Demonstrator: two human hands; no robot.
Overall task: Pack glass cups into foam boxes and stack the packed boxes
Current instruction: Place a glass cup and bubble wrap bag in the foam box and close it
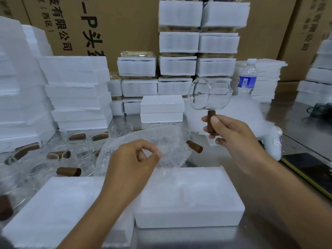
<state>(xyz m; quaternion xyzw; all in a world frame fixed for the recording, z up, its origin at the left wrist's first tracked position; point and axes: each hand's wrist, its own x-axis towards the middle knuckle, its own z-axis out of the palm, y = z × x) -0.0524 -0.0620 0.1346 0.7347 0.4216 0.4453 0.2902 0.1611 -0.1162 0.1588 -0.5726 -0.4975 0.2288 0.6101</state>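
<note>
Right hand (228,132): you gripped one glass cup (210,95) by its wooden handle (211,116), fingers and thumb curled round it, and held the cup raised clear of the worktop (287,221).
Left hand (133,159): you pinched one piece of bubble wrap (161,139) between thumb and fingertips.
Foam box (188,212): one lay open before you, with one foam lid (53,203) just beside it on your left.
Loose cups (53,155): at least six stood at your left; blur hid the exact count.
Packed boxes (179,42): two tall columns stood side by side at the back.
Water bottle (247,79): one.
</note>
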